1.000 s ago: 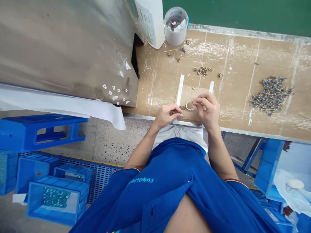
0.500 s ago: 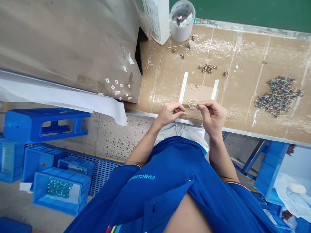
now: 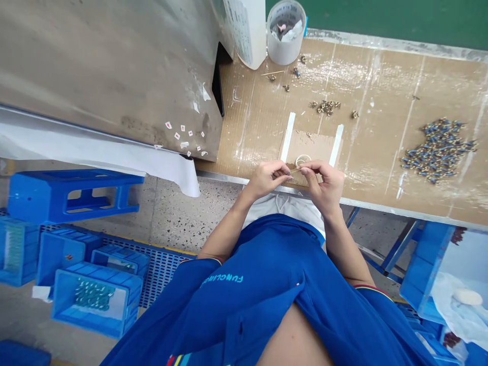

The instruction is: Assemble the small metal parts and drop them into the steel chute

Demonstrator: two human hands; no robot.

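One stick (image 3: 296, 170) is pinched by the right hand (image 3: 325, 182); the left hand (image 3: 267, 178), I can't tell. Slipping could jog the ring (image 3: 303, 156), mid-frame.

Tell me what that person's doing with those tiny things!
Someone in a blue shirt is working at a cardboard-covered table. The right hand pinches a thin stick, its end close to the left hand. The left fingertips are together, but whatever they hold is too small to tell. A white ring lies just beyond, between two white strips. Farther off sits a small cluster of parts, with a bigger pile to the right.
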